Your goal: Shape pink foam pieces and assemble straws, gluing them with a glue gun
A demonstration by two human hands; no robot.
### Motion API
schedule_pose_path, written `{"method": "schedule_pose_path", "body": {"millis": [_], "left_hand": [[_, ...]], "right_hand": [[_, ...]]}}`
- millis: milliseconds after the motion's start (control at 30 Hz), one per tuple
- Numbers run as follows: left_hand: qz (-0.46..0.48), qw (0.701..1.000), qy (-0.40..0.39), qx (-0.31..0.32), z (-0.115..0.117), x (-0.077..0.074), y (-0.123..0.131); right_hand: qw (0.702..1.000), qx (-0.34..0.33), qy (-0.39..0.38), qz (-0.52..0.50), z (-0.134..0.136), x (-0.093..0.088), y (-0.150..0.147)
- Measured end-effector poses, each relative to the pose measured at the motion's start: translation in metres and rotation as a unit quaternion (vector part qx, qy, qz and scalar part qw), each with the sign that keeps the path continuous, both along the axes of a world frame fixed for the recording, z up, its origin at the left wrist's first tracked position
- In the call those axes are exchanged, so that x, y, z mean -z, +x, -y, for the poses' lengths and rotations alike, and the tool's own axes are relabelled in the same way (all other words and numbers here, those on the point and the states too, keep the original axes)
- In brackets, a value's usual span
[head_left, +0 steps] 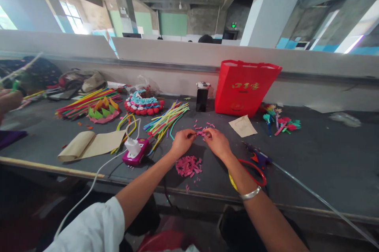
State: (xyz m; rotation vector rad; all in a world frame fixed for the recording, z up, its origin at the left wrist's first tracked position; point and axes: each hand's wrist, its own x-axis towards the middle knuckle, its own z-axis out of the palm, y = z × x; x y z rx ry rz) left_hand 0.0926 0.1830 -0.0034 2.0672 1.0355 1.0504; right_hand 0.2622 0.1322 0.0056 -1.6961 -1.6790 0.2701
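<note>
Both my hands meet over the dark table [310,157]. My left hand [182,140] and my right hand [216,141] are closed in a pinch on a small pink piece [202,133] held between them. A heap of short pink cut pieces [188,165] lies just below my hands. A few loose pink bits [204,125] are scattered beyond them. Red-handled scissors [251,171] lie under my right wrist, which wears a silver bangle [250,193].
A red bag [245,86] stands behind, beside a black bottle [202,96]. Coloured sticks [166,120], a purple device with a white plug [134,151], brown paper [89,143], craft flowers [280,122] and a glue gun [259,155] lie around. Another person's hand [8,100] shows at left.
</note>
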Motion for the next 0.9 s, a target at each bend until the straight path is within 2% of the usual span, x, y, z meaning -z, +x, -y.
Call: {"method": "schedule_pose_path", "body": {"millis": [133,267,600,767,900], "left_hand": [[0.013,1.000,-0.023,0.006,0.003,-0.002,-0.001],[0.013,1.000,-0.021,0.016,0.015,-0.011,0.003],[-0.041,0.997,0.054,0.023,0.040,-0.029,0.004],[-0.055,0.996,0.057,0.033,0.052,-0.039,-0.005],[-0.072,0.995,0.065,0.030,0.066,-0.043,-0.027]], "right_hand": [[0.999,-0.026,0.014,-0.038,0.004,-0.006,0.002],[0.994,-0.060,0.019,-0.085,0.010,-0.010,-0.002],[0.985,-0.059,0.011,-0.162,0.024,-0.017,-0.006],[0.968,-0.081,-0.038,-0.234,0.034,-0.025,-0.016],[0.949,-0.104,-0.078,-0.288,0.040,-0.025,-0.026]]}}
